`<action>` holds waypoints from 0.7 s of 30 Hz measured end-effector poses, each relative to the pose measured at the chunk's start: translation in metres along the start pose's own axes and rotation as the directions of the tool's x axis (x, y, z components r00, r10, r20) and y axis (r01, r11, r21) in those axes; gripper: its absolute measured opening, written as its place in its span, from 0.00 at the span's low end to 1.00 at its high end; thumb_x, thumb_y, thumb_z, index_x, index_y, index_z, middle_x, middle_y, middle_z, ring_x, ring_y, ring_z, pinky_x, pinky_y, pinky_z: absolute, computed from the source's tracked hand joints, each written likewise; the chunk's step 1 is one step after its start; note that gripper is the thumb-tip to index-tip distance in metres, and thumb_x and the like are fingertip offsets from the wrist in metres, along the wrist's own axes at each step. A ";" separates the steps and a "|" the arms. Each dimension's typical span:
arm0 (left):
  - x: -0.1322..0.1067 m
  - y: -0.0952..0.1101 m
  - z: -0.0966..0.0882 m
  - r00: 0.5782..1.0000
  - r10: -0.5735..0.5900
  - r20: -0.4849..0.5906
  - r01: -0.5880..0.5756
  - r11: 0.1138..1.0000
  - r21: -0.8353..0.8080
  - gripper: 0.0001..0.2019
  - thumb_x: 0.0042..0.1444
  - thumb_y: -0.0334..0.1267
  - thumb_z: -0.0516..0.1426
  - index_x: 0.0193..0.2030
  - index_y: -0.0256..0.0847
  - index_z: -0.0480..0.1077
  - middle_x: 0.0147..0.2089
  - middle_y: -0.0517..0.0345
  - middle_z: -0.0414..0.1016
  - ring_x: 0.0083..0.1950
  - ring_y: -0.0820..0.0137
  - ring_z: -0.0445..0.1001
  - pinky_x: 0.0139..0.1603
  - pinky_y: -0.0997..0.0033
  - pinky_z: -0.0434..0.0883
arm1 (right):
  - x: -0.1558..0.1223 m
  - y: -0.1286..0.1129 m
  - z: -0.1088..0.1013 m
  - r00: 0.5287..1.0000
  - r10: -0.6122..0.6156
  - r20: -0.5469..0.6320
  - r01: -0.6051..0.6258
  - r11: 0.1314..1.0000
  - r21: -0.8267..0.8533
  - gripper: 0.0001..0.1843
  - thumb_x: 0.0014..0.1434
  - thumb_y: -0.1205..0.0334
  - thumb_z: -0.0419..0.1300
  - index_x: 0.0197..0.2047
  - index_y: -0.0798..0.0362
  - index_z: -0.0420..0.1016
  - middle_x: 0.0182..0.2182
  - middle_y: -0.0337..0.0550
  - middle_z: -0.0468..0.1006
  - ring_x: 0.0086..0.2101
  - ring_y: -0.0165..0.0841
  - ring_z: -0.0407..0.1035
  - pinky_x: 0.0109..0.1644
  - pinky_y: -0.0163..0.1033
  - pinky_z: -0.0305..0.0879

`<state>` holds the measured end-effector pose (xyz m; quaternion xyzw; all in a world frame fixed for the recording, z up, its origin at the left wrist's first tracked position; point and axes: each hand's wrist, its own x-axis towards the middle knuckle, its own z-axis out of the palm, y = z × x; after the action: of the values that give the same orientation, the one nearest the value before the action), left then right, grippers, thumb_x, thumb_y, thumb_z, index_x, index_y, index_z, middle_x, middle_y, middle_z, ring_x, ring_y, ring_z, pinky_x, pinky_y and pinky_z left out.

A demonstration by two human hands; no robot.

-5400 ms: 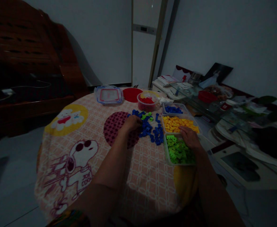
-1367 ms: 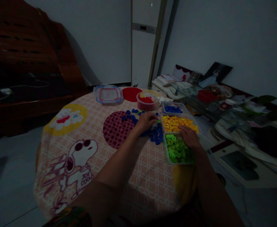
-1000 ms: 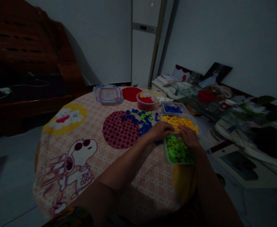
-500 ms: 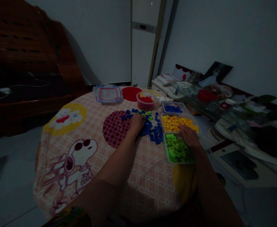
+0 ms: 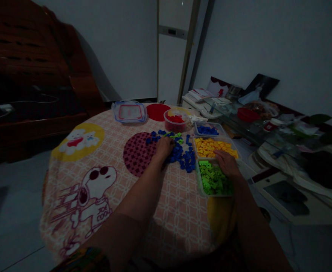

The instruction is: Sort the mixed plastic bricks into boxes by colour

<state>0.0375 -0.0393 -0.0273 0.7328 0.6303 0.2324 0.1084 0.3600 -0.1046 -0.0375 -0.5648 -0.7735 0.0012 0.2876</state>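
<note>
Table [image 5: 180,204]: wide open approach over left edge; another from near edge, between forearms [image 5: 134,204], up to loose blue pieces [image 5: 187,160]. Left hand [image 5: 165,146] blocks pile's middle. Right edge walled by green-piece box [image 5: 199,182], yellow-piece box [image 5: 194,146], blue-piece box [image 5: 221,132]; right hand [image 5: 226,162] bars way over first two. Far edge: clear plastic stack [image 5: 129,112], round tub [image 5: 173,126], gap between.

Table [image 5: 183,226]: round-ish, wearing a pink lattice Snoopy tablecloth [image 5: 115,151]
Middle: messy spread of loose blue blocks [image 5: 187,160], some loose green blocks [image 5: 177,136] mixed in
Right edge, far to near: blue-block box [image 5: 222,132], yellow-block box [image 5: 194,146], green-block box [image 5: 199,181]
Far side: round red-block tub [image 5: 175,126], clear lids [image 5: 130,112] left of it
</note>
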 end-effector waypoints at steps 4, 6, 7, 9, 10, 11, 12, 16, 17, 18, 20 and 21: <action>0.001 0.004 -0.003 0.996 0.027 -0.088 -0.042 0.984 -0.172 0.09 0.56 0.32 0.59 0.43 0.40 0.79 0.45 0.51 0.82 0.47 0.62 0.78 0.51 0.65 0.72 | 0.000 0.000 0.000 1.000 0.008 0.005 -0.007 1.000 -0.006 0.23 0.67 0.57 0.47 0.51 0.53 0.81 0.51 0.53 0.82 0.53 0.45 0.74 0.63 0.56 0.66; 0.001 0.011 -0.009 0.991 0.062 -0.119 -0.091 0.964 -0.249 0.09 0.56 0.32 0.59 0.42 0.40 0.78 0.42 0.52 0.82 0.45 0.64 0.78 0.50 0.66 0.72 | 0.000 -0.001 -0.001 1.000 0.009 0.004 -0.009 1.000 -0.009 0.23 0.67 0.57 0.47 0.51 0.55 0.81 0.51 0.55 0.81 0.53 0.46 0.74 0.64 0.57 0.66; 0.000 0.017 -0.012 0.988 0.088 -0.126 -0.120 0.951 -0.283 0.08 0.56 0.32 0.60 0.42 0.39 0.78 0.41 0.53 0.82 0.43 0.64 0.78 0.49 0.66 0.72 | 0.000 -0.001 -0.001 1.000 0.008 0.008 -0.008 1.000 -0.009 0.23 0.67 0.57 0.47 0.51 0.56 0.81 0.51 0.56 0.81 0.54 0.46 0.74 0.64 0.58 0.66; -0.003 0.031 -0.018 0.981 0.147 -0.125 -0.182 0.924 -0.335 0.07 0.55 0.31 0.60 0.41 0.38 0.78 0.40 0.53 0.82 0.42 0.66 0.78 0.48 0.68 0.72 | 0.000 -0.002 -0.002 1.000 0.006 0.022 -0.006 1.000 -0.007 0.23 0.68 0.56 0.47 0.51 0.57 0.81 0.51 0.57 0.81 0.54 0.46 0.74 0.64 0.57 0.66; -0.005 0.038 -0.020 0.976 0.181 -0.119 -0.212 0.911 -0.354 0.07 0.55 0.31 0.60 0.41 0.38 0.78 0.40 0.53 0.82 0.41 0.66 0.78 0.47 0.68 0.72 | 0.000 -0.003 -0.003 1.000 0.009 0.028 -0.009 1.000 -0.007 0.23 0.68 0.56 0.47 0.51 0.56 0.81 0.51 0.56 0.81 0.54 0.46 0.74 0.64 0.56 0.66; -0.008 0.047 -0.021 0.971 0.217 -0.105 -0.240 0.899 -0.367 0.08 0.55 0.31 0.60 0.41 0.37 0.78 0.39 0.54 0.82 0.41 0.66 0.78 0.46 0.69 0.71 | 0.001 -0.003 -0.004 0.999 0.013 0.033 -0.013 1.000 -0.009 0.23 0.68 0.56 0.47 0.50 0.55 0.81 0.51 0.55 0.81 0.54 0.45 0.74 0.64 0.56 0.66; -0.011 0.055 -0.022 0.962 0.258 -0.085 -0.271 0.887 -0.374 0.08 0.55 0.30 0.60 0.41 0.38 0.78 0.39 0.54 0.82 0.41 0.67 0.78 0.46 0.69 0.71 | 0.001 -0.004 -0.004 0.999 0.017 0.035 -0.017 1.000 -0.010 0.23 0.68 0.56 0.47 0.50 0.54 0.81 0.51 0.55 0.81 0.54 0.45 0.74 0.64 0.55 0.66; -0.029 0.087 -0.018 0.895 0.446 0.003 -0.415 0.835 -0.361 0.09 0.56 0.29 0.59 0.42 0.37 0.79 0.40 0.54 0.81 0.42 0.66 0.78 0.47 0.70 0.71 | 0.002 -0.005 -0.004 0.999 0.018 0.036 -0.017 1.000 -0.010 0.23 0.67 0.57 0.47 0.50 0.54 0.81 0.51 0.55 0.81 0.53 0.46 0.74 0.63 0.56 0.67; -0.034 0.094 -0.015 0.869 0.494 0.029 -0.453 0.817 -0.356 0.09 0.56 0.30 0.59 0.42 0.37 0.79 0.41 0.53 0.81 0.43 0.66 0.78 0.47 0.69 0.71 | 0.002 -0.006 -0.004 0.999 0.018 0.030 -0.017 1.000 -0.008 0.23 0.67 0.57 0.47 0.50 0.55 0.81 0.51 0.56 0.81 0.53 0.46 0.74 0.63 0.56 0.67; -0.038 0.099 -0.012 0.841 0.539 0.054 -0.487 0.797 -0.358 0.09 0.57 0.30 0.59 0.42 0.38 0.78 0.41 0.53 0.81 0.44 0.66 0.78 0.48 0.69 0.71 | 0.002 -0.006 -0.004 1.000 0.019 0.023 -0.019 1.000 -0.005 0.23 0.67 0.57 0.47 0.50 0.56 0.81 0.51 0.57 0.81 0.53 0.46 0.74 0.63 0.57 0.67; -0.044 0.107 -0.006 0.786 0.613 0.074 -0.550 0.750 -0.366 0.09 0.58 0.32 0.59 0.44 0.40 0.78 0.44 0.53 0.81 0.47 0.66 0.77 0.52 0.68 0.71 | 0.001 -0.006 -0.003 1.000 0.020 0.011 -0.020 1.000 0.005 0.24 0.67 0.56 0.47 0.50 0.56 0.81 0.51 0.58 0.81 0.53 0.47 0.74 0.62 0.58 0.67; -0.045 0.108 -0.003 0.770 0.635 0.067 -0.572 0.733 -0.368 0.09 0.59 0.32 0.58 0.45 0.41 0.78 0.46 0.53 0.81 0.49 0.65 0.77 0.54 0.68 0.71 | 0.001 -0.005 -0.002 1.000 0.020 0.007 -0.020 1.000 0.012 0.24 0.67 0.56 0.47 0.50 0.56 0.81 0.51 0.58 0.81 0.53 0.47 0.74 0.62 0.59 0.67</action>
<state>0.1264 -0.1028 0.0148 0.8879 0.2960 0.2859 0.2055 0.3563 -0.1063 -0.0332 -0.5707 -0.7688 0.0107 0.2883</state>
